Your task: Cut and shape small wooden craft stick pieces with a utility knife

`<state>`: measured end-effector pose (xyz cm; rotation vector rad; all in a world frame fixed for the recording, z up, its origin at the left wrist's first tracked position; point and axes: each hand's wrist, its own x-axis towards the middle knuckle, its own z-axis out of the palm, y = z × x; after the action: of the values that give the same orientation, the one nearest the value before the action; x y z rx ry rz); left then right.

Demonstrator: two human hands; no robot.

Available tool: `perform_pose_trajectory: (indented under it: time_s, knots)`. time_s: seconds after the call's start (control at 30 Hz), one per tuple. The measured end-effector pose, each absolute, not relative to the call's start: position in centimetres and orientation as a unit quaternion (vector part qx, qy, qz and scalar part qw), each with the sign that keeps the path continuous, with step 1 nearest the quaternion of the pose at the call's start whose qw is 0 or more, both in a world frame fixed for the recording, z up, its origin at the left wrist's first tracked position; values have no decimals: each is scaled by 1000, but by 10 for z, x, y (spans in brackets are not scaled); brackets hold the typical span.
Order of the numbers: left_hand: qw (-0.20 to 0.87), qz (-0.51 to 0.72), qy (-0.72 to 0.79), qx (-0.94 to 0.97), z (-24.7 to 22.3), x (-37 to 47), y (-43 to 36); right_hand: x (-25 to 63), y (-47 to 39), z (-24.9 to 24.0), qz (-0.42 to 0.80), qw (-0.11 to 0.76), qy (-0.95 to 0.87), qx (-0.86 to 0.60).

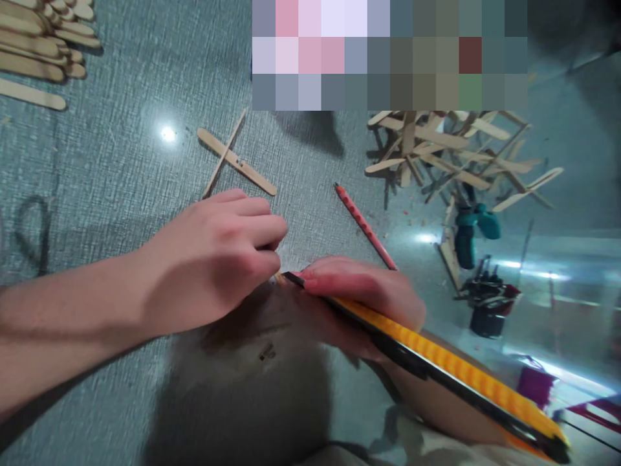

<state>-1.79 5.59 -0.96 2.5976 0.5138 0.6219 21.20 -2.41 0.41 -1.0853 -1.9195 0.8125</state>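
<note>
My right hand is wrapped around a yellow and black utility knife. Its dark blade points left, close to the fingertips of my left hand. My left hand is closed, palm down, on a wooden craft stick; just a small piece of the stick shows beside the blade, the rest being hidden by my fingers. Beyond my left hand lies a notched craft stick with a thin stick across it. A red pencil lies beyond my right hand.
Loose craft sticks are heaped at the far left. A tangled structure of sticks stands at the back right. Nearer are a teal-handled tool and a dark holder with several tools. Small wood chips lie on the grey table.
</note>
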Motion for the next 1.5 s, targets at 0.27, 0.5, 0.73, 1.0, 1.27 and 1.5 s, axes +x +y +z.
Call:
perform_pose_trajectory:
  time_s: [0.27, 0.5, 0.73, 1.0, 1.27, 1.5]
  knots:
    - [204, 198, 178, 942, -8, -17, 50, 210, -25, 2, 306, 381, -758, -432]
    - [192, 189, 170, 948, -3, -16, 50, 214, -23, 11, 318, 325, -786, -418]
    - [163, 159, 175, 958, 4, -13, 41, 214, -27, 8, 314, 331, -785, -420]
    - [121, 129, 189, 966, 10, -13, 36, 215, -23, 9, 330, 328, -790, -399]
    - [117, 141, 195, 964, 9, -15, 37, 215, -28, 3, 333, 350, -775, -407]
    - [142, 170, 182, 958, 3, -16, 48, 228, -28, -3, 356, 410, -729, -417]
